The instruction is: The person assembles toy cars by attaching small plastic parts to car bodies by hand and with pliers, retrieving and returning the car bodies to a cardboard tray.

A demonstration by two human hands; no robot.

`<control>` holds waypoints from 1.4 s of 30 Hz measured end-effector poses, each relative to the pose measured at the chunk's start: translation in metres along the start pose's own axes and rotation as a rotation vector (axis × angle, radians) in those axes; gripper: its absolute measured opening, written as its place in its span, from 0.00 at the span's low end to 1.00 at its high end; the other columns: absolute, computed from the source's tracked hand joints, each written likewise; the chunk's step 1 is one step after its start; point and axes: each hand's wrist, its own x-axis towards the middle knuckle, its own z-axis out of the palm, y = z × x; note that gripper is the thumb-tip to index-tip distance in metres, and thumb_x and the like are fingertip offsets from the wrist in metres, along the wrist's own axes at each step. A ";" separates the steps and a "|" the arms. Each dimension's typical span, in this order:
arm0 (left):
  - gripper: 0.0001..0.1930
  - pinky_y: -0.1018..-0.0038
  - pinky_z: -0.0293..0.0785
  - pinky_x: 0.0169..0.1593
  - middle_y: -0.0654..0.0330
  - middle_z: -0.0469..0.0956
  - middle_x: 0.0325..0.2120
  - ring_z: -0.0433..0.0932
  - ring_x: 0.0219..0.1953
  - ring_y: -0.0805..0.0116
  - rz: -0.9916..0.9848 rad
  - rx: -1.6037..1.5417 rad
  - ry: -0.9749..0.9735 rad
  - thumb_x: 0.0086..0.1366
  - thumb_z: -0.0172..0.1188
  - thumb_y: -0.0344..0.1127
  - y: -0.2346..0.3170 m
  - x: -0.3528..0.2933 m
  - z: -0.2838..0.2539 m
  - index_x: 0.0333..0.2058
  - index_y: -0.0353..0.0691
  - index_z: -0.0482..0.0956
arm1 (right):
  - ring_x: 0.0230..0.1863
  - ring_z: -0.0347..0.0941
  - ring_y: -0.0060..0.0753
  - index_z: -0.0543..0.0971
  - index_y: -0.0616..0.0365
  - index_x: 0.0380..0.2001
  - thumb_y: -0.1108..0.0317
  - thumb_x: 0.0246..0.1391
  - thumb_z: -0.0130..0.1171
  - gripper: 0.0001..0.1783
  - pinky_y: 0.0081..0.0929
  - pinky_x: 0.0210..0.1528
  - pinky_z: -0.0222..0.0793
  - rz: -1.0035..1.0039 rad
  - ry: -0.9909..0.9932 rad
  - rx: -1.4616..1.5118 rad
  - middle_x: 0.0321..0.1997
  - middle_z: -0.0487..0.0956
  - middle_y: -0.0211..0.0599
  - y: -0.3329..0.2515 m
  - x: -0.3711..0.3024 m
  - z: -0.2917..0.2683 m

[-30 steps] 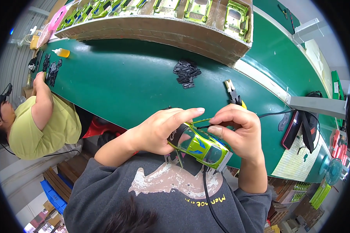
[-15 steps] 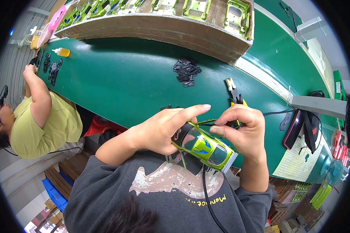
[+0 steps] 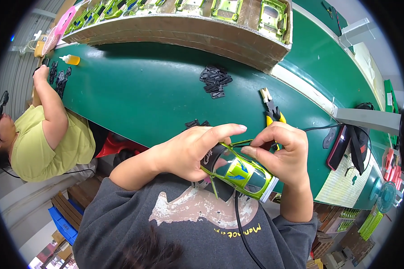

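A green toy car body (image 3: 243, 174) with blue decals, clear windows and a black front end is held above my lap at the table's near edge. My left hand (image 3: 188, 150) grips its black end, index finger stretched out over it. Thumb and fingers of my right hand (image 3: 280, 150) pinch the far-side door (image 3: 241, 143), which stands out from the body; a dark piece shows at the fingertips, partly hidden. The near-side door (image 3: 214, 186) also sticks out. Just beyond my right hand lie pliers (image 3: 271, 109) with yellow-black handles.
A pile of small black parts (image 3: 215, 80) lies mid-table, with a few more (image 3: 195, 123) behind my left hand. A long cardboard box (image 3: 188, 33) of green car bodies spans the back. A phone (image 3: 337, 150) lies right. A co-worker (image 3: 49, 143) sits left near a yellow bottle (image 3: 71, 59).
The car body has tilted slightly and moved a little down and right; my right hand still pinches its door. The co-worker's arm has shifted right.
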 end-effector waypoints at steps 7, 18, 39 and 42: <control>0.38 0.66 0.79 0.42 0.48 0.78 0.42 0.82 0.38 0.52 0.069 -0.011 -0.018 0.50 0.69 0.27 -0.003 0.000 -0.001 0.60 0.32 0.62 | 0.21 0.77 0.24 0.79 0.60 0.22 0.76 0.37 0.76 0.12 0.19 0.25 0.72 -0.028 0.024 -0.160 0.21 0.78 0.31 -0.006 -0.002 0.001; 0.28 0.66 0.76 0.30 0.52 0.78 0.33 0.79 0.30 0.55 0.272 0.052 -0.035 0.40 0.68 0.27 -0.002 0.003 0.000 0.45 0.34 0.76 | 0.29 0.81 0.28 0.83 0.63 0.31 0.77 0.44 0.72 0.09 0.23 0.31 0.76 -0.004 -0.080 0.177 0.29 0.83 0.38 0.008 -0.015 0.002; 0.26 0.68 0.74 0.26 0.57 0.76 0.31 0.78 0.25 0.60 0.256 0.199 -0.159 0.33 0.69 0.29 0.012 0.009 -0.006 0.38 0.38 0.77 | 0.26 0.80 0.29 0.83 0.63 0.30 0.78 0.44 0.69 0.08 0.23 0.28 0.74 -0.040 -0.079 0.121 0.26 0.81 0.39 0.005 -0.020 0.008; 0.25 0.69 0.73 0.26 0.58 0.76 0.30 0.78 0.25 0.60 0.250 0.204 -0.151 0.33 0.69 0.30 0.011 0.006 -0.006 0.37 0.38 0.77 | 0.26 0.80 0.32 0.83 0.62 0.31 0.79 0.43 0.69 0.08 0.25 0.28 0.74 -0.056 -0.083 0.083 0.27 0.82 0.40 0.004 -0.019 0.007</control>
